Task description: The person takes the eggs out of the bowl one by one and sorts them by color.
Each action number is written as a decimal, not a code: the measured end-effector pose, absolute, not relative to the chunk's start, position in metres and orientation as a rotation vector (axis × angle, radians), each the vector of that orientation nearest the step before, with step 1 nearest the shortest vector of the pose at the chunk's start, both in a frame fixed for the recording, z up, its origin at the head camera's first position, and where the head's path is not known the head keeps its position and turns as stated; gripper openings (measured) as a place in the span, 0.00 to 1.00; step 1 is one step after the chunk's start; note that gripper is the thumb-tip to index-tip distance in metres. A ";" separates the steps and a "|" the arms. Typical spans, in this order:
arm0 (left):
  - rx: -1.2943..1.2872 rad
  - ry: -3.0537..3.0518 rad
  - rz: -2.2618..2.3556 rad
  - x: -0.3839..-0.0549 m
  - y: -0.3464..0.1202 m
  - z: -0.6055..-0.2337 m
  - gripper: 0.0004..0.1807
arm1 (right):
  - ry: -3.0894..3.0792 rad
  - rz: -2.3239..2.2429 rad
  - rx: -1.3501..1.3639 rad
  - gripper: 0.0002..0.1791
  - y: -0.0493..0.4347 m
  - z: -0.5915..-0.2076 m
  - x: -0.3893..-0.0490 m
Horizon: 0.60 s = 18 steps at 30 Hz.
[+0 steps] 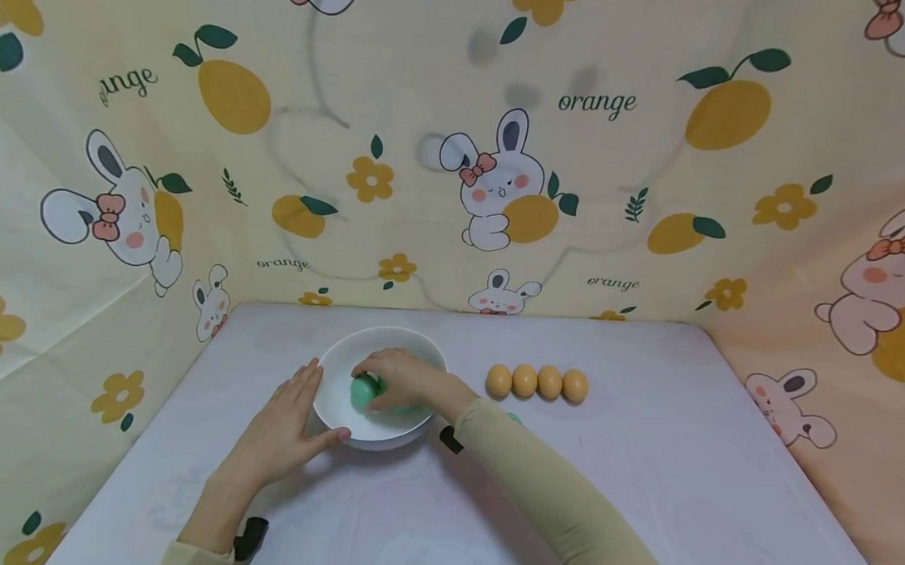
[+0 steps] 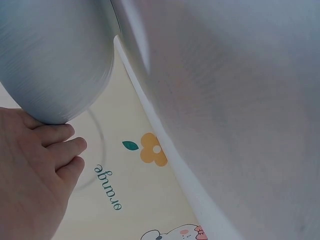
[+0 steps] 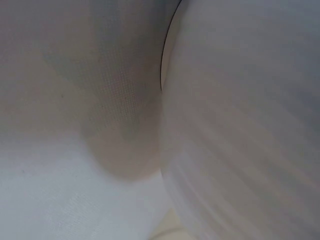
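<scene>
A white bowl [image 1: 336,407] stands on the table toward the back. My left hand [image 1: 286,430] rests against its left side, fingers extended along the outside and thumb at the front rim. In the left wrist view, the fingertips touch the bowl's outer wall [image 2: 60,65]. Inside the bowl, my right hand [image 1: 400,376] has its fingers and thumb around a green egg [image 1: 363,392]. More green shows in the bowl beneath that hand, mostly hidden. The right wrist view shows mainly the bowl's blurred outer side [image 3: 240,120].
Several light-brown eggs [image 1: 524,381] lie in a row to the right of the bowl. A bit of a green thing [image 1: 516,418] peeks out behind the right sleeve [image 1: 550,494]. A patterned cloth [image 1: 444,83] hangs behind and beside the white-covered table [image 1: 678,457].
</scene>
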<state>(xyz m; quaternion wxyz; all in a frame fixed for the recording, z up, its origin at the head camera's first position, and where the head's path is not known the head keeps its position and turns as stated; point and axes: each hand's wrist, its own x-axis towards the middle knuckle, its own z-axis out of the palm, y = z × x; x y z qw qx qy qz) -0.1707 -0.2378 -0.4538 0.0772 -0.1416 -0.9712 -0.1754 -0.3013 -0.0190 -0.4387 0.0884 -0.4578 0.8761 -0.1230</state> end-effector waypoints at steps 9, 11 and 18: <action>-0.413 -2.919 -0.523 -0.171 -0.238 -0.453 0.60 | 2.596 -0.436 -1.341 0.32 -0.017 -0.432 -0.298; -0.415 -2.913 -0.523 -0.171 -0.238 -0.453 0.60 | 2.591 -0.454 -1.332 0.32 -0.016 -0.430 -0.298; -0.415 -2.913 -0.527 -0.171 -0.238 -0.453 0.60 | 2.593 -0.489 -1.350 0.32 -0.012 -0.421 -0.293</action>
